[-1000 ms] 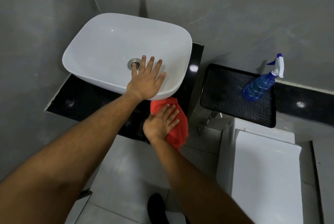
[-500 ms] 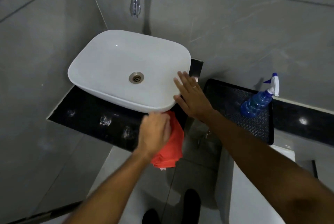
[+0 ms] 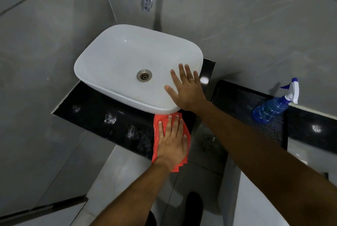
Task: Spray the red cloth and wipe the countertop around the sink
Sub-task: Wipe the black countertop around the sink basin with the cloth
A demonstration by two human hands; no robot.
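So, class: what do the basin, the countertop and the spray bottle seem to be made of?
Basin: probably glazed ceramic, white with a soft sheen.
Countertop: likely polished black stone, showing mirror-like light spots.
Spray bottle: clear blue plastic; you see through it.

The hands have swapped jobs. One second ago the left hand rested on the front rim of the white sink and the right hand pressed the red cloth. Half a second ago the left hand curled over the cloth. Now it lies flat on it, fingers spread, on the black countertop. The right hand now rests flat on the sink's right corner, farther in than before.
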